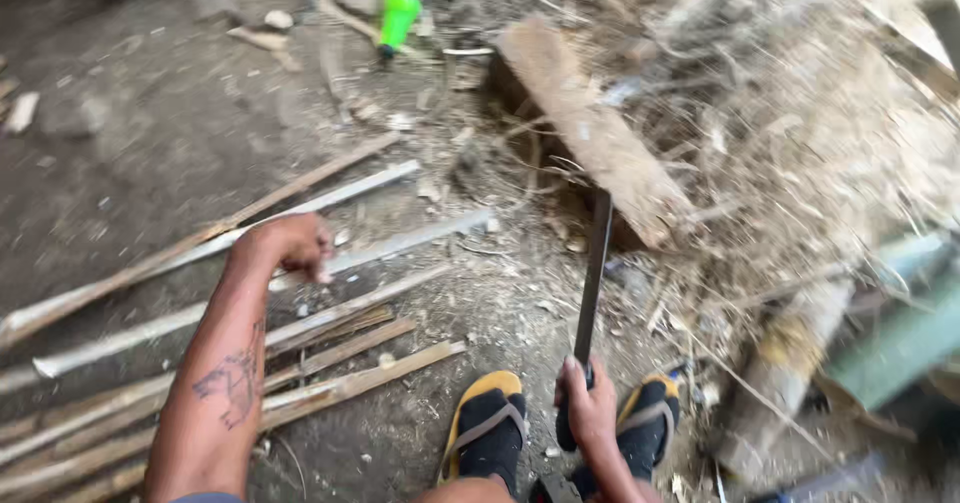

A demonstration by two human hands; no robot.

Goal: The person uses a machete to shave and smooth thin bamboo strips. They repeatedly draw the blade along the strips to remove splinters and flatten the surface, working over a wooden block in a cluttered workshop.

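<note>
My left hand reaches down to the ground and closes its fingers around a long pale split bamboo strip that lies among several others. My right hand grips the handle of a long dark machete, whose blade points up and away from me toward a wooden block. My two feet in yellow and black sandals rest on the dirt on either side of the right hand.
More split bamboo strips lie across the dirt at the left. A heap of dry fibres and shavings fills the right. A green plastic bottle lies at the top. Greenish bamboo poles lie at the right edge.
</note>
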